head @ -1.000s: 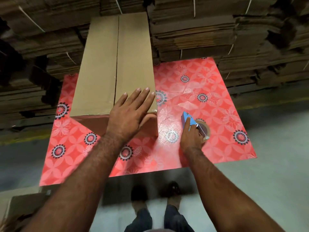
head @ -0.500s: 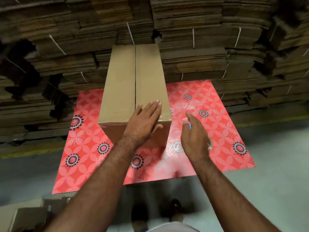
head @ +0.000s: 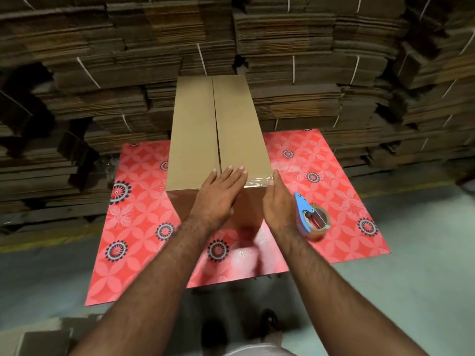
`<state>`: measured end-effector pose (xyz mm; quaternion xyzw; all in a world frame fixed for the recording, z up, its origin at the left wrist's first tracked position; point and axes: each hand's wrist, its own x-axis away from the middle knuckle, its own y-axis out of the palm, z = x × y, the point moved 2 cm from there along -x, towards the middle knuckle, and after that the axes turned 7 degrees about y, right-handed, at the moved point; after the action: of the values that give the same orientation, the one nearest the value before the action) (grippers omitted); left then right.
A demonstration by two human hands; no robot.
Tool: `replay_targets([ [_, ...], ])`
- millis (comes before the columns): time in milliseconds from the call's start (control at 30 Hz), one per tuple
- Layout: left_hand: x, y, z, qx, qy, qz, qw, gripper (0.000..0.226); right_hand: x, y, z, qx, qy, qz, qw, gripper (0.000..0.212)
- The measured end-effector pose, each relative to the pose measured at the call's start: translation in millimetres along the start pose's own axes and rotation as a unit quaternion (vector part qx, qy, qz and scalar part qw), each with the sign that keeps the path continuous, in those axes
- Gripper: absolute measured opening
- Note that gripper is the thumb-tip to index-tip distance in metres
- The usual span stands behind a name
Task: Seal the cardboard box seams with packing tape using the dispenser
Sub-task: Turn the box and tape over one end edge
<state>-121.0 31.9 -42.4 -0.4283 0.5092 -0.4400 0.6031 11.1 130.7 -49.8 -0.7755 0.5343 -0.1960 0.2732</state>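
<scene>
A tall cardboard box (head: pixel 205 129) stands on a red patterned mat (head: pixel 144 227), its two top flaps meeting in a centre seam that runs away from me. Clear tape shines along the box's near top edge at the right. My left hand (head: pixel 218 196) lies flat and open on the near edge of the box top, fingers spread. My right hand (head: pixel 279 201) is open beside the box's near right corner, holding nothing. The blue tape dispenser (head: pixel 309 217) with its brown roll lies on the mat just right of that hand.
Bundled stacks of flattened cardboard (head: pixel 308 73) fill the whole background behind and beside the box. Grey concrete floor (head: pixel 424 278) surrounds the mat. A loose cardboard piece (head: pixel 38 340) lies at the lower left. My feet are below, near the mat's front edge.
My right hand let go of the dispenser, which now lies on the mat, and moved left to the box's corner. My left hand stayed flat on the box top.
</scene>
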Motion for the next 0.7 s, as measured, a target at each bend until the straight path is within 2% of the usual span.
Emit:
replay_targets([
  [67, -0.7, -0.3, 0.3, 0.005, 0.009, 0.001, 1.000, 0.068, -4.0, -4.3, 6.9, -0.009, 0.030, -0.036, 0.999, 0.048],
  [133, -1.0, -1.2, -0.8, 0.017, 0.021, -0.003, 1.000, 0.060, -3.9, -6.0, 7.9, 0.034, 0.019, -0.028, 0.999, 0.049],
  [200, 2.5, -2.4, -5.4, 0.014, 0.007, 0.003, 1.000, 0.054, 0.6, -6.9, -1.6, 0.128, -0.080, 0.032, 0.988, 0.051],
  [267, 11.5, -4.7, -11.4, -0.012, -0.024, 0.030, 0.999, 0.052, 5.4, 1.5, -11.6, 0.214, -0.197, 0.054, 0.955, 0.052],
  [367, 27.5, -1.3, -26.9, -0.049, -0.036, 0.048, 0.997, 0.051, 5.8, 15.6, -18.3, 0.278, -0.285, -0.009, 0.918, 0.056],
  [467, 37.4, -1.2, -44.9, -0.053, -0.040, 0.049, 0.997, 0.067, -7.3, 14.9, -1.6, 0.298, -0.317, 0.006, 0.900, 0.044],
  [567, 44.3, -1.6, -58.3, -0.058, -0.040, 0.060, 0.996, 0.060, -18.1, -1.4, 16.0, 0.307, -0.314, 0.013, 0.898, 0.044],
  [700, 57.9, -8.5, -69.0, -0.064, -0.044, 0.059, 0.995, 0.065, -12.3, -12.6, 12.4, 0.360, -0.283, 0.045, 0.888, 0.045],
])
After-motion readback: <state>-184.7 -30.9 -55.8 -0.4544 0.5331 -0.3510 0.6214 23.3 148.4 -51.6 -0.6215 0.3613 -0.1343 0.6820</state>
